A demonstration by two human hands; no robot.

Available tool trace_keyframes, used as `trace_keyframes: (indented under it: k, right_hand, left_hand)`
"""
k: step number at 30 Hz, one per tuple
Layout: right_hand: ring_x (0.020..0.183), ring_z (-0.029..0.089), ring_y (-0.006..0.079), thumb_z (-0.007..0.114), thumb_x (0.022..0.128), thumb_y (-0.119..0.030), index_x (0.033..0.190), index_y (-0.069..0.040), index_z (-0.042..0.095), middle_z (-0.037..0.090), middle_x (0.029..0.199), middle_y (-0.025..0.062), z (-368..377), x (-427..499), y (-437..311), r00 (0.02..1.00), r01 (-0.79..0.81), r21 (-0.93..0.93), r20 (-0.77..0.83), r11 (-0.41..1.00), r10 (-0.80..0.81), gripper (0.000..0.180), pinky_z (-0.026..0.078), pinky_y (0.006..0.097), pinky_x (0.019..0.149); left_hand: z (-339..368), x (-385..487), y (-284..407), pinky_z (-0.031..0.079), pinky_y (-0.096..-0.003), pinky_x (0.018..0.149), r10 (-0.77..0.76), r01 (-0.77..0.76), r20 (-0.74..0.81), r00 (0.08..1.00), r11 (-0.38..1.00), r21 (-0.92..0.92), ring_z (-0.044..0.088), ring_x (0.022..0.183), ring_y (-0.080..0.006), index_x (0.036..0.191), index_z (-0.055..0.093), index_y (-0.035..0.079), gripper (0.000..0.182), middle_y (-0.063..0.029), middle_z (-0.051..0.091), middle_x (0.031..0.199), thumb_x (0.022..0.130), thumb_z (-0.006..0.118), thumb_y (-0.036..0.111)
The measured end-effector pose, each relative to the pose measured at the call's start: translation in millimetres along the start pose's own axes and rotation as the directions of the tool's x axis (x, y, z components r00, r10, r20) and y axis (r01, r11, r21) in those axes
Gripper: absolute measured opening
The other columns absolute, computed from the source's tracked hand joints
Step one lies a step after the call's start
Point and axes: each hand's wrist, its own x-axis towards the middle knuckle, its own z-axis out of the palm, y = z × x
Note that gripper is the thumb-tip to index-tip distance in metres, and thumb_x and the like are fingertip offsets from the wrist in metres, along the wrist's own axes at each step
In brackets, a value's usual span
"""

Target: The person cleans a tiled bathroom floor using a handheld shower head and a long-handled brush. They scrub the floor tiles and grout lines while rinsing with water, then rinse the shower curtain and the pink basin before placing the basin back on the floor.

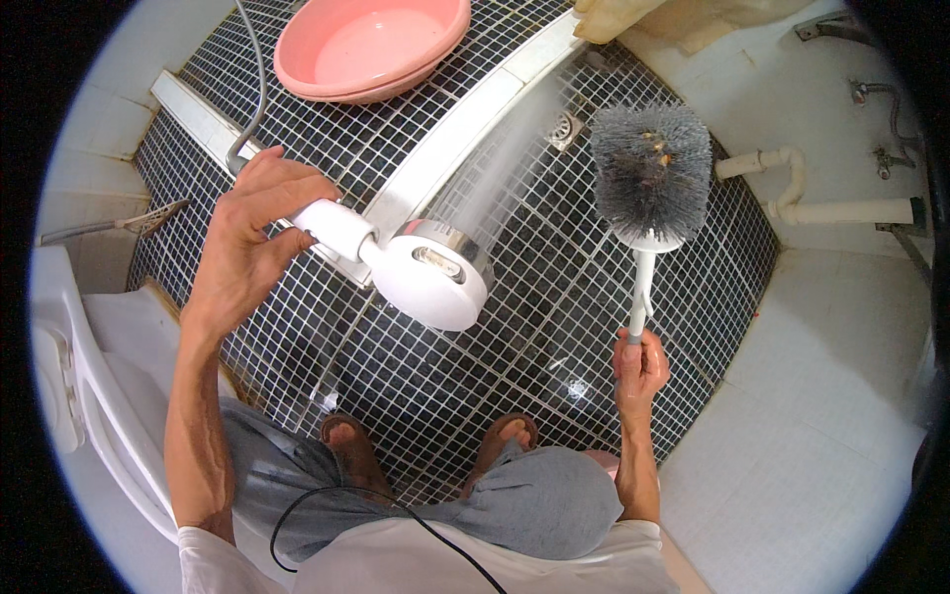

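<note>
My left hand (256, 223) grips the handle of a white handheld shower head (427, 278), its grey hose (256, 82) running up behind the wrist. A spray of water (512, 148) leaves its silver face towards the far side of the floor. On the right, my right hand (640, 371) is closed around the end of a toilet brush's white handle (643, 293). The brush head (652, 171), round with grey bristles, points away from me above the floor. Small yellowish bits and a darker patch show among the bristles.
Dark mosaic tiles (460, 386) with white grout cover the floor. A white raised curb (445, 152) crosses it, with pink basins (371, 52) beyond. A metal floor drain (564, 131) lies near the brush. White pipes (779, 174) line the right wall; a toilet (96, 401) stands left.
</note>
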Motion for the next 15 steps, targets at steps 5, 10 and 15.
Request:
trace_keyframes:
  k: [5, 10, 15]
  right_hand:
    - [0.06, 0.046, 0.0049, 0.062, 0.109, -0.027, 0.118, 0.005, 0.065, 0.055, 0.075, 0.0002, 0, -3, 3, 0.999, -0.006, -0.107, -0.054, 0.994, 0.0, 0.033, 0.036, 0.0212, 0.051]
    - [0.07, 0.057, 0.0084, 0.068, 0.103, -0.012, 0.128, 0.005, 0.068, 0.067, 0.086, 0.0031, 23, 10, 30, 0.97, 0.007, -0.348, -0.224, 0.938, -0.09, 0.03, 0.046, 0.0261, 0.06]
    - [0.062, 0.068, 0.0409, 0.058, 0.108, -0.025, 0.132, -0.004, 0.067, 0.071, 0.078, 0.0233, 67, 56, 65, 0.954, -0.23, -0.604, 0.016, 0.763, 0.3, 0.033, 0.053, 0.049, 0.057]
  left_hand:
    - [2, 2, 1, 0.03, -0.0563, 0.129, 0.006, -0.006, 0.007, 1.0, 1.0, 0.001, 0.068, 0.115, -0.0233, 0.112, 0.08, 0.011, 0.041, -0.0052, 0.076, 0.113, 0.075, 0.081, -0.006]
    - [8, 4, 5, 0.031, -0.0555, 0.127, -0.004, 0.004, 0.004, 1.0, 1.0, -0.006, 0.068, 0.112, -0.0235, 0.11, 0.081, 0.01, 0.035, -0.0058, 0.076, 0.11, 0.078, 0.081, -0.005]
    - [28, 7, 10, 0.026, -0.0571, 0.128, -0.013, 0.014, 0.054, 0.998, 1.0, -0.015, 0.068, 0.112, -0.0245, 0.11, 0.08, 0.009, 0.031, -0.0072, 0.076, 0.11, 0.082, 0.081, -0.002]
